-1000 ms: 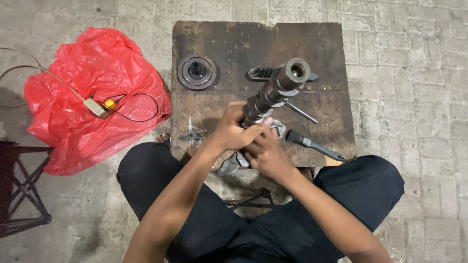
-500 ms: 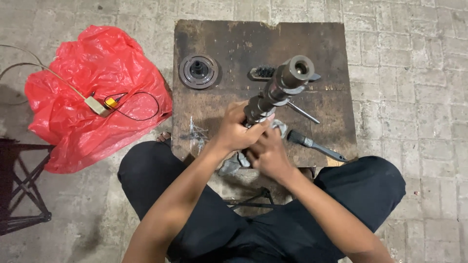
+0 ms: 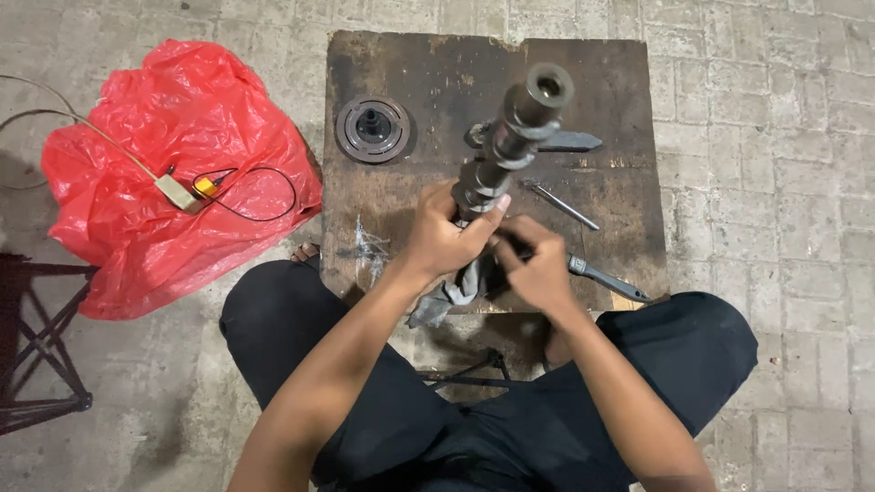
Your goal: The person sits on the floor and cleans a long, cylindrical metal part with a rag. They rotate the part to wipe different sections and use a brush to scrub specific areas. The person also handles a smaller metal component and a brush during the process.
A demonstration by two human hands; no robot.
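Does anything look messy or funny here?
Nothing looks broken. The wooden board is stained and scratched, and a small wired box lies loose on the crumpled red bag. Both hands grip the metal shaft.

A dull grey metal shaft (image 3: 510,146), rough with grime, is gripped above a dark, stained wooden board (image 3: 419,82). A matt metal disc (image 3: 372,128) is seen on the board, glossy crinkled red plastic sheeting (image 3: 182,118) beside it, and rough grey paving bricks (image 3: 775,137) all around.
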